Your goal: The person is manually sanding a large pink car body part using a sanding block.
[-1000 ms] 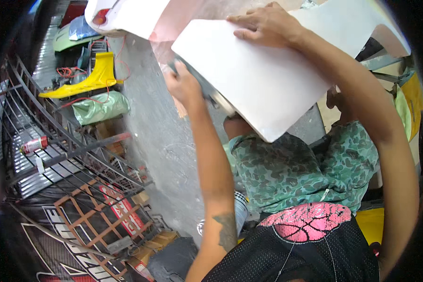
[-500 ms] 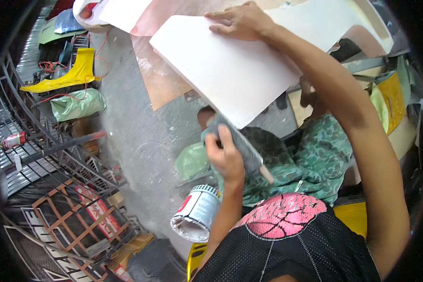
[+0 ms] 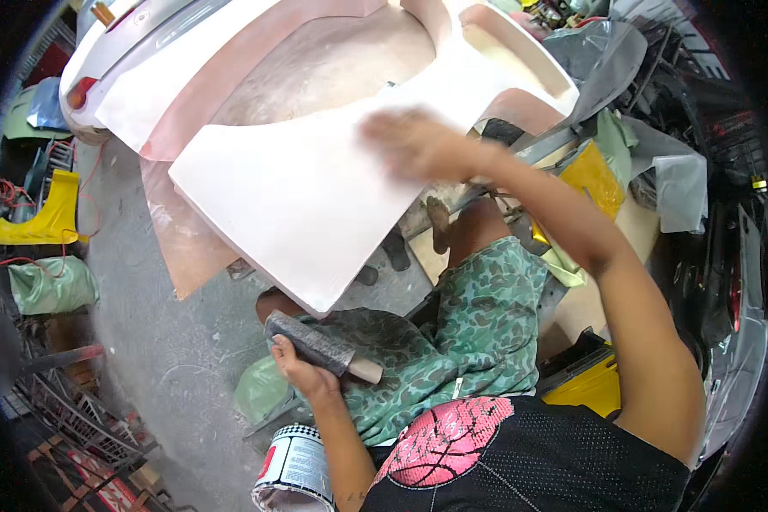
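A large white body panel [image 3: 290, 188], shaped like a car fender with a curved cut-out, lies in front of me, its near corner pointing at my lap. My left hand [image 3: 305, 374] grips a sanding block [image 3: 314, 343] wrapped in dark grey sandpaper, with a pale wooden end sticking out. Block and hand are over my left thigh, just below the panel's near corner and apart from it. Over the panel's right part is my right hand [image 3: 418, 147], smeared by motion, so its fingers cannot be made out and contact is unclear.
An open paint can [image 3: 292, 469] stands by my left forearm. Brown paper [image 3: 183, 235] hangs beneath the panel. At far left are a yellow panel [image 3: 38, 213] and a green plastic bag [image 3: 53, 284]. A yellow sheet [image 3: 590, 183] and clear plastic [image 3: 681, 192] lie right.
The view has turned right. My left hand with the sanding block has come away from the panel's edge toward my lap. My right hand has moved across the panel and is now blurred.
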Motion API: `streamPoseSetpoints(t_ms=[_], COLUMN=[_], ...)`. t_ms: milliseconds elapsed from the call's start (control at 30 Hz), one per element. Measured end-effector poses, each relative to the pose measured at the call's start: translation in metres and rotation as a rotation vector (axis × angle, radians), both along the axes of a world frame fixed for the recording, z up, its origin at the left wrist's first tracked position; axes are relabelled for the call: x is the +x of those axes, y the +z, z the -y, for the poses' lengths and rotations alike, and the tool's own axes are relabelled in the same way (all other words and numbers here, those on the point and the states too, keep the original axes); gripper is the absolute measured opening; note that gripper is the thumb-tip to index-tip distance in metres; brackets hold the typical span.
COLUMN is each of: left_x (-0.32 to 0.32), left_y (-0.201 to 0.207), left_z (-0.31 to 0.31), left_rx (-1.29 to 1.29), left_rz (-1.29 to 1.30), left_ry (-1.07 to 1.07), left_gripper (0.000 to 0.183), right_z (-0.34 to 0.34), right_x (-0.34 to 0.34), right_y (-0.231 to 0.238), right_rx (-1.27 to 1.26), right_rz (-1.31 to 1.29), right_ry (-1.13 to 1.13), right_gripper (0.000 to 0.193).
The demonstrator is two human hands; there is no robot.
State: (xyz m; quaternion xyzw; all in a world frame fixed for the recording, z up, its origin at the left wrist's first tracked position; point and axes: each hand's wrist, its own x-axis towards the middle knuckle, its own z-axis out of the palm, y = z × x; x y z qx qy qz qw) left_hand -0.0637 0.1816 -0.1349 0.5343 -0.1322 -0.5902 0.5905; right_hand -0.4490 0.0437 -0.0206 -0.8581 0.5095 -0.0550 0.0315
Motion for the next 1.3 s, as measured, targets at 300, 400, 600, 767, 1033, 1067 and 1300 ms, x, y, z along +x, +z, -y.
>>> streamPoseSetpoints(t_ms=[300, 400, 600, 767, 1033, 1067, 1300], left_x=[0.007, 0.001, -0.031, 0.023, -0.016, -0.035, -0.222], left_y=[-0.011, -0.010, -0.005, 0.045, 0.170, 0.178, 0.140], left_z=[0.007, 0.013, 0.020, 0.007, 0.106, 0.122, 0.163], left_rx=[-0.021, -0.030, -0.064, -0.136, -0.793, -0.891, -1.080], left_rz=[-0.121, -0.114, -0.202, 0.176, 1.392, 1.486, 1.711], left_ry=[-0.042, -0.099, -0.216, 0.095, -0.398, -0.486, -0.885], left_gripper=[0.048, 0.050, 0.049, 0.044, 0.027, 0.028, 0.027], right_z=[-0.011, 0.032, 0.071, -0.033, -0.043, -0.039, -0.045], right_x=[-0.159, -0.019, 0.239, 0.269, 0.058, 0.050, 0.031], right_y=[-0.005, -0.045, -0.035, 0.046, -0.007, -0.018, -0.069], right_rx=[-0.232, -0.172, 0.349, -0.139, -0.691, -0.699, -0.590], right_rz=[-0.311, -0.054, 0.280, 0.800, 0.803, 0.799, 0.773], right_ry=[-0.447, -0.530, 0.662, 0.619, -0.567, -0.664, -0.822], right_gripper=[0.047, 0.051, 0.043, 0.040, 0.028, 0.030, 0.035])
